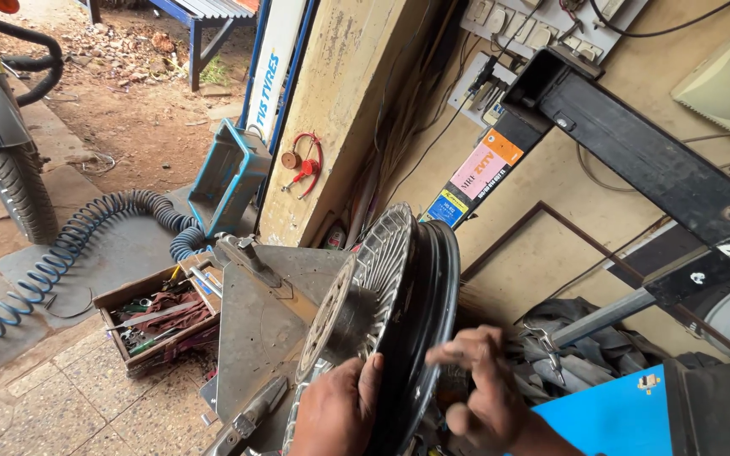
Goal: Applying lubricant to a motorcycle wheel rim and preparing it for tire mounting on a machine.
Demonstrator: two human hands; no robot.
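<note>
A motorcycle wheel (pixel 382 287) with a black rim stands upright on the metal surface (pixel 255 329) of a tyre-changing machine. The left hand (pixel 337 411) presses flat against the spoked side of the wheel, fingers together. The right hand (pixel 476 384) hovers at the rim's far side, blurred, fingers loosely spread, gripping nothing visible. A wooden toolbox (pixel 158 317) sits on the floor nearby.

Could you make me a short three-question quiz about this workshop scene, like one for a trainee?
1. True or false: the left hand rests on the silver spoked motorcycle wheel.
2. What lies on the floor left of the open wooden toolbox? A) coiled blue air hose B) a ladder C) a bucket
3. What colour is the flat panel beside the right hand?

Key: 1 true; 2 A; 3 blue.
</note>
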